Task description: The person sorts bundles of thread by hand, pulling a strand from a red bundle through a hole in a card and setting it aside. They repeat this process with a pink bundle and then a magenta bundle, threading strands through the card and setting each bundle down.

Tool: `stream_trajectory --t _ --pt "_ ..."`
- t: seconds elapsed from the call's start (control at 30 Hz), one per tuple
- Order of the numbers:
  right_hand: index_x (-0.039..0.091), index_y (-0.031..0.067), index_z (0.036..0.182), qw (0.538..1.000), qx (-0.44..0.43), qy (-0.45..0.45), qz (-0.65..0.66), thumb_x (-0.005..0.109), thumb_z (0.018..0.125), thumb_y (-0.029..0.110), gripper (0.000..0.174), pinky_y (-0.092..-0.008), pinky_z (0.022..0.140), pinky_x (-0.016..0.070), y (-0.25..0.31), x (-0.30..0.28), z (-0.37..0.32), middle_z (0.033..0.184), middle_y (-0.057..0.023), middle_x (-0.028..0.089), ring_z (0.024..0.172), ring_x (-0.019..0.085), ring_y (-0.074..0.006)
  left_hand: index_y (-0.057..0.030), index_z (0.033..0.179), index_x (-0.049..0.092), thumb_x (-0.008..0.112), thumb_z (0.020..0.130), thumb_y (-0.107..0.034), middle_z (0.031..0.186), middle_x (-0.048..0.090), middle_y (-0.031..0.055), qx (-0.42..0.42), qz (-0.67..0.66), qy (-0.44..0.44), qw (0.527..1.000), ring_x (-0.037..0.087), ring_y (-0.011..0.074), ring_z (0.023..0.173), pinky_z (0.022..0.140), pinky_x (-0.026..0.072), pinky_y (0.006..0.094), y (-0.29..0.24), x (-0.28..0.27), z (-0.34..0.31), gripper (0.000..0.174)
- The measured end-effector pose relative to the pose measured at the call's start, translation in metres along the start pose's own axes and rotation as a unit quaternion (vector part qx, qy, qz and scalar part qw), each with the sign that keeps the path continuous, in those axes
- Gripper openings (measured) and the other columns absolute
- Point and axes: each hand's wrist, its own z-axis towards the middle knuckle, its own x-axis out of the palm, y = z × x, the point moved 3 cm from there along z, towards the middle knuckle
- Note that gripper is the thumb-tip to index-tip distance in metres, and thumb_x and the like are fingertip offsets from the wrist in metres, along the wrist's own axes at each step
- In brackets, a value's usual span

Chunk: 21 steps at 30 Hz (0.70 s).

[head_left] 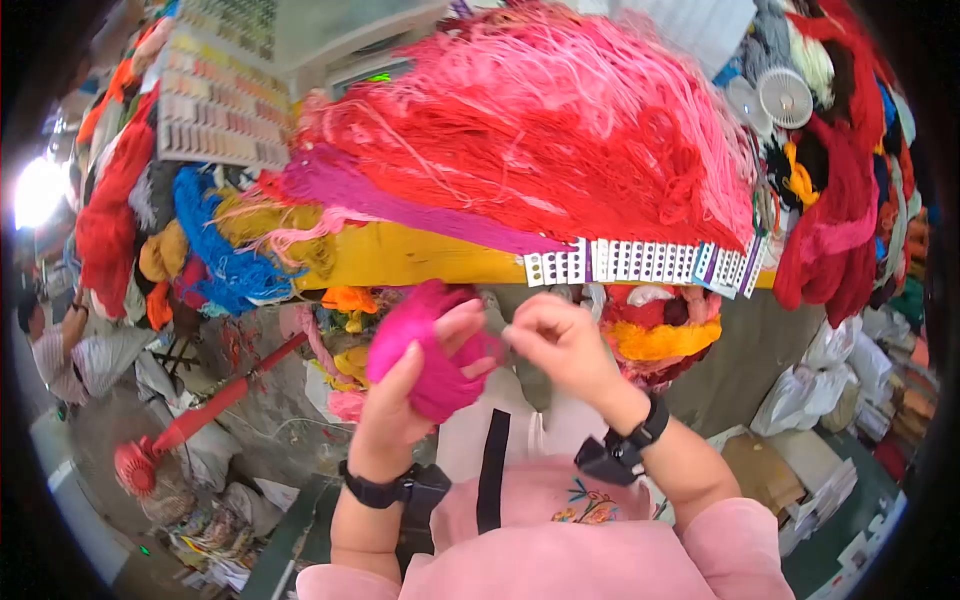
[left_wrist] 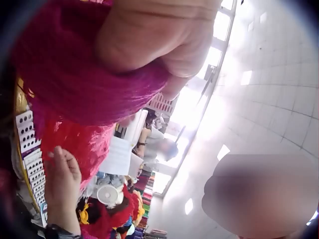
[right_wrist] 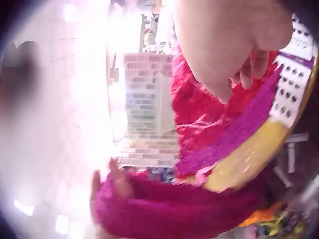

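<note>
A bundle of magenta yarn is wound round my left hand, whose fingers and thumb curl about it above my lap. In the left wrist view the magenta yarn passes beneath the left hand. To the right of the bundle, my right hand is raised with its fingertips bent toward the thumb; whether a thin strand lies between them cannot be seen. The right wrist view shows the right hand above the yarn, apart from it.
Red and pink yarn covers the table, with a purple skein along its front. White punched cards line the yellow edge. A colour chart stands at the left, a small fan at the right. A red pole fan stands lower left.
</note>
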Motion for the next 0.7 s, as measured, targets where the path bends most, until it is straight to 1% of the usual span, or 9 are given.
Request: stream_trajectory --t 0.03,0.07,0.1,0.17,0.3,0.37,0.47,0.6,0.7 --pt "0.056 -0.002 0.079 0.989 0.039 0.028 0.14 0.058 0.073 0.007 0.012 -0.019 0.051 0.0387 0.017 0.019 -0.004 0.076 -0.0017 0.051 0.061 0.048 -0.0061 0.0049 0.121 0.029 0.033 0.086 -0.031 0.127 0.03 0.0153 0.002 0.001 -0.002 1.0 0.032 0.0231 0.116 0.094 0.027 0.0392 0.0 0.004 -0.001 0.051" --pt "0.056 -0.0028 0.08 0.991 0.047 0.063 0.109 0.057 0.075 0.007 0.011 -0.0171 0.05 0.0384 0.028 0.032 -0.005 0.07 0.0004 0.051 0.059 0.048 -0.0041 0.0049 0.121 0.029 0.033 0.086 -0.031 0.127 0.03 0.0153 0.012 -0.005 0.001 1.0 0.032 0.0231 0.116 0.094 0.027 0.0392 -0.002 0.006 -0.004 0.051" --pt "0.057 -0.001 0.079 0.98 0.123 0.085 0.13 0.057 0.074 0.007 0.01 -0.0175 0.047 0.0386 0.027 0.041 -0.007 0.059 0.0002 0.05 0.053 0.048 -0.0044 0.005 0.121 0.029 0.033 0.086 -0.032 0.127 0.03 0.0148 -0.012 -0.02 0.017 1.0 0.031 0.0228 0.117 0.095 0.026 0.0376 -0.002 0.009 -0.008 0.051" --pt "0.058 -0.0001 0.079 0.983 0.118 0.048 0.136 0.056 0.074 0.007 0.008 -0.0175 0.044 0.0372 0.035 0.047 -0.01 0.056 -0.0001 0.051 0.048 0.046 -0.0045 0.0051 0.121 0.029 0.033 0.086 -0.032 0.127 0.031 0.0142 -0.028 -0.037 0.041 0.998 0.03 0.0225 0.118 0.096 0.0249 0.0359 -0.008 0.011 -0.014 0.051" --pt "0.058 0.0002 0.078 0.979 0.085 0.047 0.18 0.055 0.074 0.006 0.008 -0.0171 0.042 0.0359 0.051 0.046 -0.023 0.055 -0.0007 0.052 0.047 0.046 -0.0045 0.0049 0.118 0.034 0.037 0.085 -0.026 0.125 0.033 0.0134 -0.001 -0.167 0.049 0.985 0.041 0.021 0.108 0.088 0.0351 0.0337 -0.018 0.02 -0.025 0.045" --pt "0.058 -0.0003 0.078 0.973 0.104 0.039 0.2 0.054 0.075 0.006 0.008 -0.017 0.041 0.0355 0.055 0.047 -0.031 0.059 -0.0025 0.054 0.046 0.046 -0.0044 0.0054 0.114 0.039 0.041 0.084 -0.019 0.121 0.038 0.0147 0.061 0.021 0.097 0.993 0.046 0.021 0.102 0.085 0.0385 0.0335 -0.022 0.025 -0.03 0.039" --pt "0.058 -0.0007 0.079 0.96 0.099 0.005 0.261 0.054 0.074 0.004 0.008 -0.0168 0.041 0.0355 0.074 0.045 -0.039 0.069 -0.0044 0.056 0.047 0.046 -0.0042 0.0062 0.112 0.042 0.042 0.083 -0.016 0.112 0.045 0.016 -0.006 -0.054 0.077 0.996 0.049 0.0228 0.099 0.085 0.0384 0.0347 -0.017 0.029 -0.031 0.036" --pt "0.058 -0.0011 0.079 0.978 0.102 -0.027 0.181 0.055 0.073 0.002 0.007 -0.0162 0.04 0.0342 0.089 0.047 -0.052 0.078 -0.0043 0.056 0.048 0.045 -0.0034 0.0063 0.116 0.036 0.037 0.085 -0.021 0.109 0.046 0.0163 -0.089 -0.149 0.119 0.978 0.05 0.0244 0.096 0.083 0.0394 0.0359 -0.017 0.043 -0.032 0.041" --pt "0.059 -0.0016 0.077 0.992 0.094 -0.034 0.073 0.056 0.072 0.0 0.006 -0.0157 0.04 0.0325 0.096 0.051 -0.055 0.077 -0.0021 0.055 0.049 0.044 -0.0025 0.0062 0.117 0.033 0.035 0.085 -0.023 0.11 0.045 0.0164 -0.094 -0.131 0.125 0.979 0.05 0.0251 0.096 0.083 0.0394 0.0368 -0.017 0.049 -0.034 0.043"
